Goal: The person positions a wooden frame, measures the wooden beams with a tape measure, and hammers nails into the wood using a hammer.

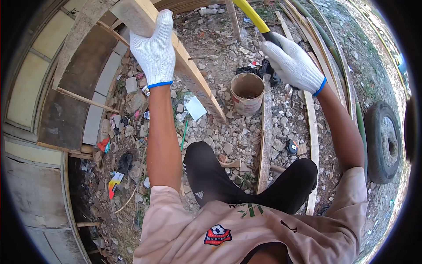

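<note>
My left hand (157, 52), in a white knitted glove with a blue cuff, is wrapped round the edge of a wooden plank (192, 75) that slants from the top of the view down to the rubble. Opposite it, my gloved right hand (291, 61) grips the black lower part of a handle (252, 16) whose upper part is yellow. The far end of that handle runs out of view at the top. A thin nail-like piece sticks out of the plank's right side.
A bucket (247, 94) stands on the rubble between my arms. Long boards (265, 132) lie to its right, near a tape measure (291, 146). A tire (383, 142) is at the far right. Panels (61, 88) line the left side.
</note>
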A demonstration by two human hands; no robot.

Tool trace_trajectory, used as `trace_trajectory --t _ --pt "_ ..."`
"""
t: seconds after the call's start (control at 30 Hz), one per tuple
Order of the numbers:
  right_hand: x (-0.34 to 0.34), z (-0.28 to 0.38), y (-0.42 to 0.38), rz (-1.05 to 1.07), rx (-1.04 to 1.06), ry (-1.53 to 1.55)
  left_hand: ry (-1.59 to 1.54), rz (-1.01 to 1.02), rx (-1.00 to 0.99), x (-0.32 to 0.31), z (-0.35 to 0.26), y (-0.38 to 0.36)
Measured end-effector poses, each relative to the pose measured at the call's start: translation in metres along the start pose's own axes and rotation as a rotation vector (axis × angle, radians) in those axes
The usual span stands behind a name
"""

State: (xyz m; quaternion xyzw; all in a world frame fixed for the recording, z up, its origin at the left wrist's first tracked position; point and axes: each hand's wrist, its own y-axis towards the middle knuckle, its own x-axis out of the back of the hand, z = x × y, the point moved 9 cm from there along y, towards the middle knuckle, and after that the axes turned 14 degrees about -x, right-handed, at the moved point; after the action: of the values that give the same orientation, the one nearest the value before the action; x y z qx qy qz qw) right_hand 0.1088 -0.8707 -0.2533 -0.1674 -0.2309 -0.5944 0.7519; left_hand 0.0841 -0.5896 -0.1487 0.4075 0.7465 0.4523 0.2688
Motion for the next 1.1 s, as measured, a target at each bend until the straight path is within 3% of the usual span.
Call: trace_trajectory --t 0.13,0.17,0.2,0.27,0.33,0.4,0.47,0.5,0.6,0.67,0.73,0.8,0.83,0.93,0.97,1.03,1.1 --pt "-0.029 -0.019 -0.021 0.006 -0.037 -0.141 0.008 0.001 0.027 0.0 0.0 0.0" --pt "-0.046 -0.008 -0.041 0.264 -0.028 -0.411 -0.014 -0.014 0.051 0.0 0.002 0.0" --pt "-0.048 -0.013 -0.042 0.173 0.106 -0.244 -0.029 -0.025 0.086 0.002 0.006 -0.003" --pt "-0.03 -0.017 -0.027 0.135 0.039 -0.238 -0.014 0.024 0.113 0.003 0.015 -0.004" --pt "-0.018 -0.018 -0.012 0.03 -0.027 0.019 0.065 0.004 -0.002 0.007 0.008 0.001" --pt "-0.022 -0.026 -0.001 0.096 -0.177 0.511 0.043 0.015 -0.018 0.001 0.004 0.003" --pt "-0.028 -0.023 0.008 0.022 -0.025 0.88 0.019 -0.009 -0.018 -0.002 0.004 0.002" --pt "-0.037 -0.024 0.007 -0.012 0.001 1.053 0.027 -0.022 0.078 -0.005 -0.001 -0.002" --pt "-0.093 -0.034 -0.021 0.006 0.028 1.561 0.037 -0.038 -0.026 -0.002 0.003 0.001" --pt "-0.155 -0.042 -0.051 0.05 -0.085 1.814 0.043 -0.031 0.001 -0.001 0.005 0.002" --pt "-0.202 -0.034 -0.081 0.108 -0.207 1.809 0.059 -0.005 0.027 -0.003 0.004 0.0" --pt "-0.237 -0.021 -0.093 0.236 -0.219 1.587 0.065 -0.019 0.039 -0.002 0.001 -0.002" --pt "-0.253 -0.024 -0.088 0.144 -0.132 1.461 0.078 0.004 0.053 0.003 0.013 0.003" --pt "-0.231 -0.029 -0.098 0.153 -0.174 1.619 0.069 0.003 0.055 0.004 0.007 0.0" --pt "-0.216 -0.031 -0.103 0.143 -0.164 1.878 0.082 0.017 0.041 0.003 0.005 0.002" --pt "-0.177 -0.052 -0.115 -0.061 -0.137 2.041 0.078 0.015 0.058 0.003 0.007 0.002" --pt "-0.136 -0.073 -0.125 -0.379 0.05 2.129 0.101 0.007 0.053 0.001 0.005 0.0"
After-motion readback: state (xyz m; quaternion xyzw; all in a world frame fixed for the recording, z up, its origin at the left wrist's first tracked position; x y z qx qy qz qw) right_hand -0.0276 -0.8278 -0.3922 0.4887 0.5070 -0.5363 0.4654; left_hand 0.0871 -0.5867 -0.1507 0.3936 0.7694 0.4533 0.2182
